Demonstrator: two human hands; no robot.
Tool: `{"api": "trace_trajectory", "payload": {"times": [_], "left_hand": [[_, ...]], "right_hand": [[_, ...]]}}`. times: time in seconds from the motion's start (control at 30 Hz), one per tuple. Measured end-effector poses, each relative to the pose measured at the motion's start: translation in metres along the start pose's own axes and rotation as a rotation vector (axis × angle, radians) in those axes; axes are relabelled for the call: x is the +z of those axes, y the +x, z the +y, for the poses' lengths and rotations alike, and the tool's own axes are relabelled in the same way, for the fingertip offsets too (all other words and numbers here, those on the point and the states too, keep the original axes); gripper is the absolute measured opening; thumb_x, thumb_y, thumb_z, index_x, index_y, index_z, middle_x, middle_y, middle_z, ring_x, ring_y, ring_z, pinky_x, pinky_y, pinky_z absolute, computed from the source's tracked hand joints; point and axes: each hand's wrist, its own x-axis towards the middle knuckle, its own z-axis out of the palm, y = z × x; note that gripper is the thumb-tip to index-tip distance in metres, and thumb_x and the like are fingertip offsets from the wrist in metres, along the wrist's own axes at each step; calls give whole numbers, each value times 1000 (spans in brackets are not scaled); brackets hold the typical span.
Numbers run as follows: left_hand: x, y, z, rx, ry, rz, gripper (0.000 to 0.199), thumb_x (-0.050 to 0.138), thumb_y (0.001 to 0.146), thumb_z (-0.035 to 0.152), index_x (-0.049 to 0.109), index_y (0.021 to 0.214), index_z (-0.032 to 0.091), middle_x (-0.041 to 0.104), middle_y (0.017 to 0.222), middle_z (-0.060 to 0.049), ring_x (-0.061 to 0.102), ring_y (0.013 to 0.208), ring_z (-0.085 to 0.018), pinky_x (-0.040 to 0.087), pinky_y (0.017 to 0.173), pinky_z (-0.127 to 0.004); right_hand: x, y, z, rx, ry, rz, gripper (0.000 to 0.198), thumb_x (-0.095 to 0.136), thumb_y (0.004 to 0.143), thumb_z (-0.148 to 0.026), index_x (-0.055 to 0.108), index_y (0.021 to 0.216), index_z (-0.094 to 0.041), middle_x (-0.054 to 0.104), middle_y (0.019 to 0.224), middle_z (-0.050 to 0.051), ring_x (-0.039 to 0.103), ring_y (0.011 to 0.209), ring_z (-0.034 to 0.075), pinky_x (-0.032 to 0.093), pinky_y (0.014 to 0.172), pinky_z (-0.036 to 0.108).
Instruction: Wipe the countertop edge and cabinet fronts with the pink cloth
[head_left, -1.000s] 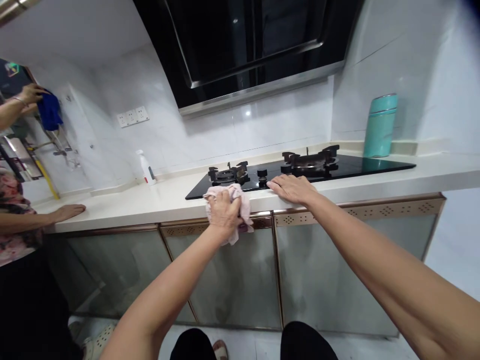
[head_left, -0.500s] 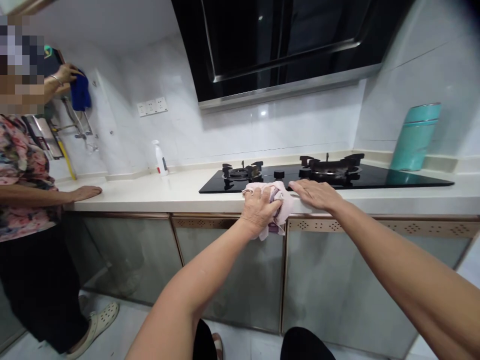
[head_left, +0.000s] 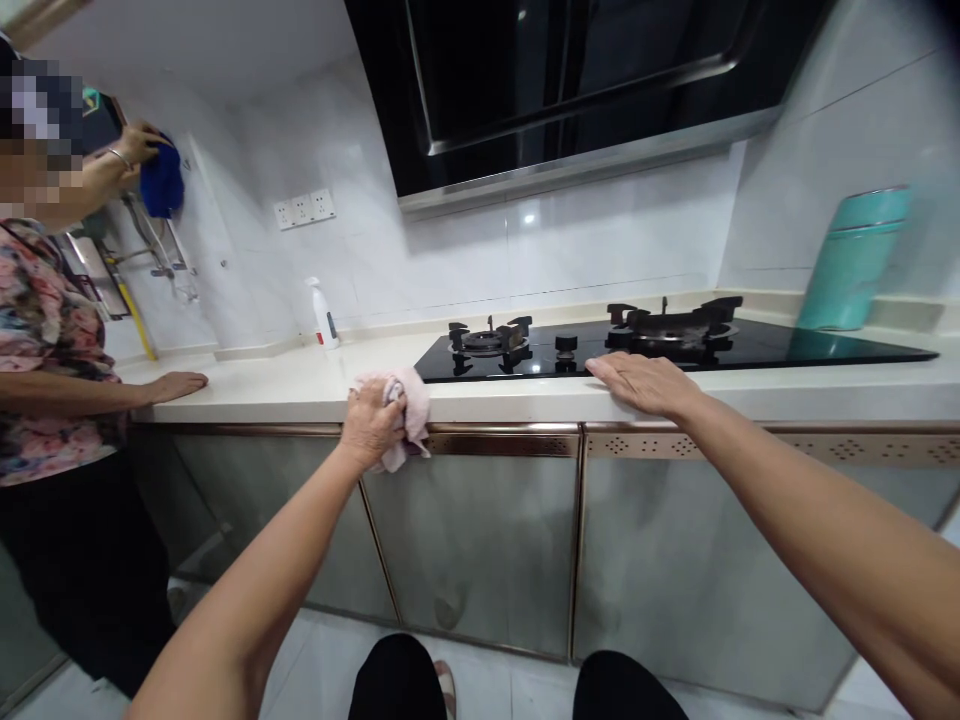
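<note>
Because the pale pink fabric cloth (head_left: pixel 412 402) looks soft, light and limp, it should handle best bunched, as the left hand (head_left: pixel 369 424) grips it at the front edge of the white bench (head_left: pixel 262 380), beside the black glass hob (head_left: pixel 540 363). Both arms reach forward; the right hand (head_left: pixel 646 384) lies flattened on the bench edge, holding nothing visible.

Crumpled pink cloth (head_left: pixel 415 398) over counter edge (head_left: pixel 499 406)
</note>
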Motion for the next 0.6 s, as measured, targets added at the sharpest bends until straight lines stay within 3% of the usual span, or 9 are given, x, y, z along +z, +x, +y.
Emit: {"api": "trace_trajectory", "payload": {"times": [0.13, 0.27, 0.43, 0.6], "left_hand": [[-5, -15, -37, -68, 89, -52, 57, 79, 73, 33, 64, 127, 24, 49, 149, -20, 44, 137, -41, 37, 108, -57], [-12, -13, -32, -98, 139, -67, 55, 75, 76, 36, 63, 127, 20, 48, 146, -24, 45, 133, -44, 41, 101, -58], [-20, 3, 7, -52, 156, -34, 55, 78, 74, 41, 65, 121, 16, 53, 138, -26, 52, 122, -47, 44, 92, -60], [-13, 32, 76, 54, 41, 79, 57, 75, 77, 60, 67, 116, 20, 54, 141, -26, 53, 121, -47, 45, 90, -65]], "right_hand": [[1, 0, -2, -6, 8, 14, 74, 4, 98, -64, 64, 120, -27, 62, 140, 10, 56, 127, 34, 45, 101, 58], [2, 3, -5, 7, -2, 28, 73, 5, 98, -65, 62, 124, -27, 61, 140, 10, 54, 128, 36, 44, 101, 62], [1, 5, -8, 39, -13, 12, 75, 5, 96, -69, 62, 122, -27, 61, 138, 12, 53, 127, 38, 45, 100, 62], [2, 5, -8, 33, -5, 31, 74, 6, 96, -69, 63, 119, -28, 62, 136, 12, 55, 125, 37, 45, 100, 62]]}}
